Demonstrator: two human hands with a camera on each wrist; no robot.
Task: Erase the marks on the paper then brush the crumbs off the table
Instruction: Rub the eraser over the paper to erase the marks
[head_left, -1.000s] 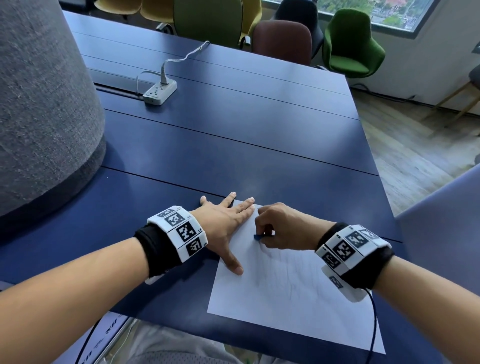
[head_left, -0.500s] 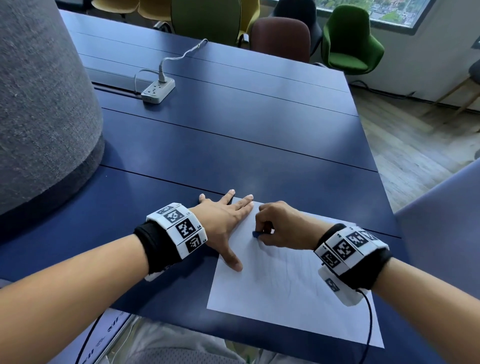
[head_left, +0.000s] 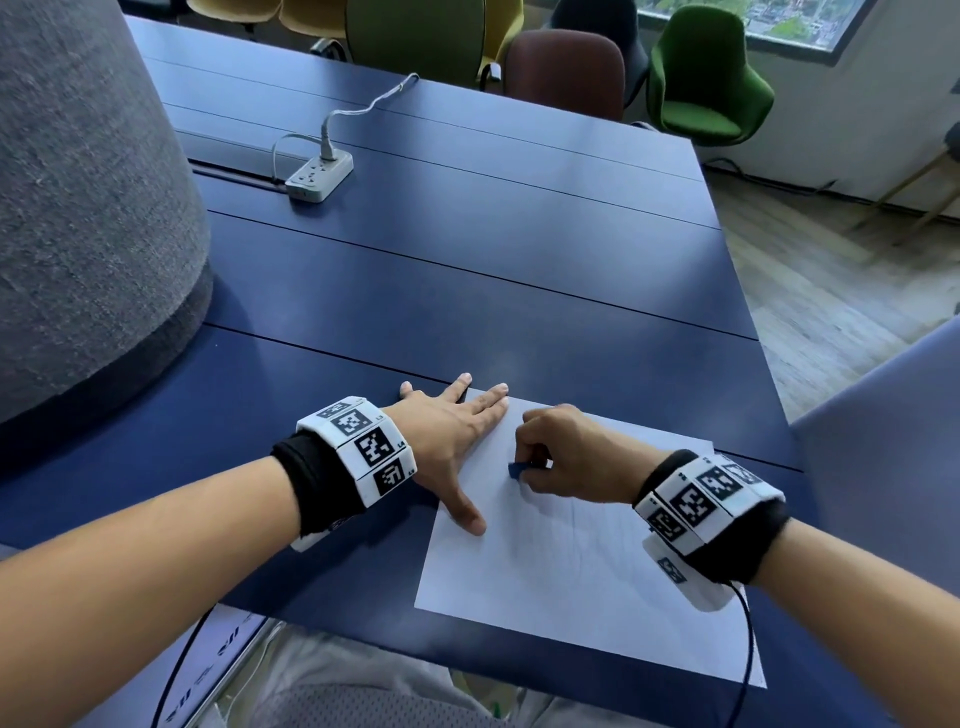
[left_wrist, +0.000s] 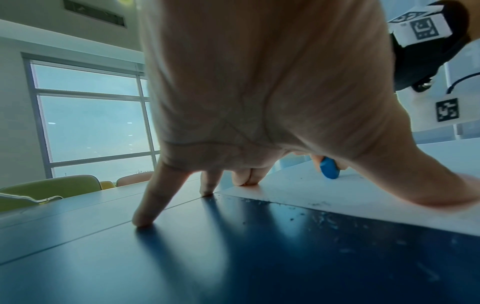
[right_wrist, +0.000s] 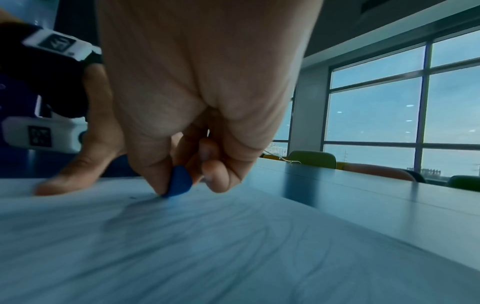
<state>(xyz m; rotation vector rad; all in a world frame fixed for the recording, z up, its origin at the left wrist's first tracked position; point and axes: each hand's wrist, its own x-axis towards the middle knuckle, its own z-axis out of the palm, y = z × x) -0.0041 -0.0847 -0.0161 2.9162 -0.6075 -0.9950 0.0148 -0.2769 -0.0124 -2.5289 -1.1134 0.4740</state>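
While pinned — eraser (head_left: 517, 470) on paper (head_left: 571, 582)

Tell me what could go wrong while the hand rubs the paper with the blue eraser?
The paper could wrinkle or slide, since only the left hand pins its corner while the right hand rubs the eraser hard. Crumbs already lie on the table beside the sheet; more rubbing may spread them. Faint marks might get missed.

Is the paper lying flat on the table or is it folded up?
Flat and spread out. The paper lies open on the table, the left hand pressing its corner while the right hand rubs the eraser on it.
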